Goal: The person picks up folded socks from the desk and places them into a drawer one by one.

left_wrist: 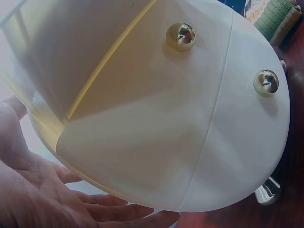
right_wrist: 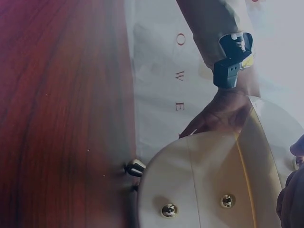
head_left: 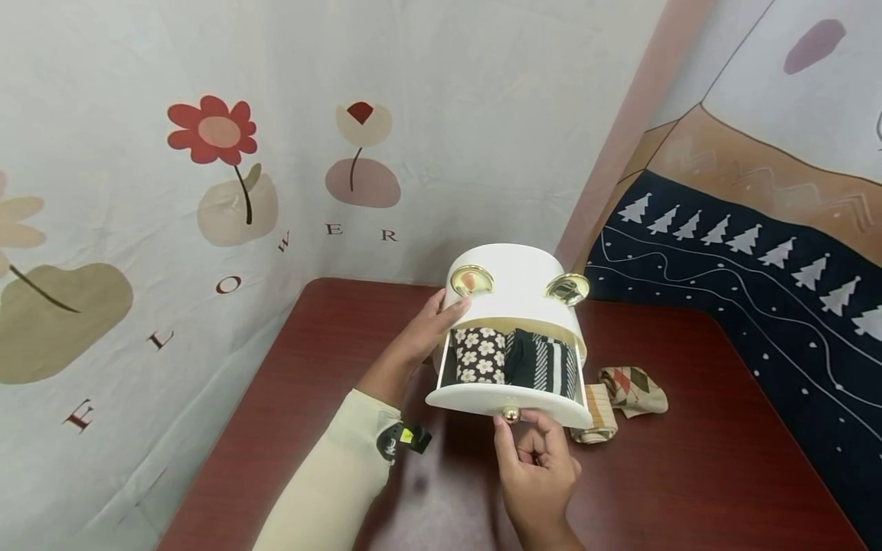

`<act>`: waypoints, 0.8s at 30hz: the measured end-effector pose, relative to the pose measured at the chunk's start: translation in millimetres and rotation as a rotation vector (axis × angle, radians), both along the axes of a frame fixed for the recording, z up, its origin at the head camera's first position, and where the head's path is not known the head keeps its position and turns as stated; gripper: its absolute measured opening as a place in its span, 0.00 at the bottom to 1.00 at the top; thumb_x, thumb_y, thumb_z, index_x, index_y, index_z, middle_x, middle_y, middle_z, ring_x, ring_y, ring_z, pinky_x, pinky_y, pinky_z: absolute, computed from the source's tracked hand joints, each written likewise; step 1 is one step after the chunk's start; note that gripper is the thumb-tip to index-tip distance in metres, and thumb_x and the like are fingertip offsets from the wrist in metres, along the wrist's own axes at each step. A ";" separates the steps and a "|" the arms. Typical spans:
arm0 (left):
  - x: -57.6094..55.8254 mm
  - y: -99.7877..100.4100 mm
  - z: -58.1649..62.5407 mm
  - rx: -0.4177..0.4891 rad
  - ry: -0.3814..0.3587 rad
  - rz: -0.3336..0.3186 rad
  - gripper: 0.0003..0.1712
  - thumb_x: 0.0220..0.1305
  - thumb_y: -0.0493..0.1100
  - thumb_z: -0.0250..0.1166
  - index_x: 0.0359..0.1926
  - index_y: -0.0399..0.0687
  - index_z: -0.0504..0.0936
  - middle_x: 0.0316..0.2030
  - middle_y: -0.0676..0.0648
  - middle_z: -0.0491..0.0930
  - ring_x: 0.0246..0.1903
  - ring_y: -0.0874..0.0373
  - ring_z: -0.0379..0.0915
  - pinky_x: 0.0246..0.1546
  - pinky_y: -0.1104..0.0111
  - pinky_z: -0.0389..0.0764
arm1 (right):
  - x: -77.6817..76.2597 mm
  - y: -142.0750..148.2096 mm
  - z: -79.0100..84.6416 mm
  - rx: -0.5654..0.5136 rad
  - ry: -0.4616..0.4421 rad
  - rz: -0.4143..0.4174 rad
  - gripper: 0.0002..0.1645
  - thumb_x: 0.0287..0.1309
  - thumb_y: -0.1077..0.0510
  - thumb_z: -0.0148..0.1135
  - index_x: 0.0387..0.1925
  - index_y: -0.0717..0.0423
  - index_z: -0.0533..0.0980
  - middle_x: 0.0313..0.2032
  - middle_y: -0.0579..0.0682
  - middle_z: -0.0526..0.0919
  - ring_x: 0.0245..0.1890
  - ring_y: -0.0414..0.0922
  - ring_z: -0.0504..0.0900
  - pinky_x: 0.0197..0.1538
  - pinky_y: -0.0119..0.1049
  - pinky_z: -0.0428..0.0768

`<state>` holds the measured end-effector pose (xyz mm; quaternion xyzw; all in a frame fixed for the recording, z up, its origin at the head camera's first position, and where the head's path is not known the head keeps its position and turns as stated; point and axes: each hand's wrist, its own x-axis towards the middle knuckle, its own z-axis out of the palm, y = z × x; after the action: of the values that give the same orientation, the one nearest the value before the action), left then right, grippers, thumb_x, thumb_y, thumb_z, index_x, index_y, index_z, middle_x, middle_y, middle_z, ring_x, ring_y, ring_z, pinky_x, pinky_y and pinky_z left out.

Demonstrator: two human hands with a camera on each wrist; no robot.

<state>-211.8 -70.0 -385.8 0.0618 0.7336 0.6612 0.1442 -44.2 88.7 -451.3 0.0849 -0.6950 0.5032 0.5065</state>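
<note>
Where cloth (head_left: 289, 92) backs red table (head_left: 703, 467), left grip (head_left: 423, 337) holds box (head_left: 517, 283), right grip (head_left: 540, 468) pinches knob (head_left: 511, 414).

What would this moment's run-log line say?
left hand: against white cabinet | right hand: pinches gold knob | drawer: open, holding floral roll, black-striped roll | table: two more rolls

White drawer (head_left: 468, 399), gold knob (head_left: 511, 414), flower-patterned sock (head_left: 481, 357)

Soft glare on tabletop (head_left: 441, 501); right wrist view hazy.
</note>
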 end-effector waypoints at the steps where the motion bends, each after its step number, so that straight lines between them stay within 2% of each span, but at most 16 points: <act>1: 0.5 -0.2 0.6 0.002 -0.001 -0.001 0.51 0.81 0.60 0.57 0.89 0.47 0.43 0.75 0.31 0.66 0.71 0.37 0.70 0.78 0.43 0.69 | -1.0 0.0 0.4 -0.001 0.004 0.002 0.22 0.37 0.81 0.77 0.39 0.72 0.83 0.11 0.42 0.60 0.12 0.34 0.56 0.18 0.18 0.54; 11: 0.0 -0.1 0.3 0.013 -0.007 -0.002 0.51 0.81 0.59 0.57 0.89 0.46 0.43 0.79 0.32 0.61 0.74 0.37 0.66 0.79 0.42 0.66 | -12.2 6.9 9.3 0.008 0.041 -0.011 0.19 0.40 0.81 0.76 0.39 0.74 0.83 0.10 0.43 0.61 0.12 0.33 0.57 0.18 0.18 0.55; 15: 0.4 -0.4 -0.6 0.010 -0.008 0.003 0.52 0.81 0.59 0.58 0.89 0.45 0.42 0.83 0.32 0.56 0.79 0.36 0.60 0.82 0.41 0.61 | -16.0 9.3 11.7 0.025 0.021 -0.014 0.19 0.43 0.80 0.77 0.40 0.73 0.84 0.10 0.42 0.61 0.12 0.33 0.58 0.19 0.18 0.56; 24: 0.0 -0.8 -0.8 0.012 -0.008 0.003 0.53 0.81 0.60 0.58 0.89 0.44 0.41 0.85 0.33 0.53 0.82 0.36 0.55 0.84 0.42 0.56 | -26.7 10.7 15.7 0.045 -0.032 -0.032 0.18 0.46 0.77 0.79 0.41 0.70 0.85 0.10 0.41 0.61 0.14 0.30 0.57 0.19 0.20 0.56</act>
<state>-211.8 -70.9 -386.6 0.0587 0.7291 0.6661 0.1457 -70.9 99.4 -435.6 0.0772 -0.7155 0.4803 0.5014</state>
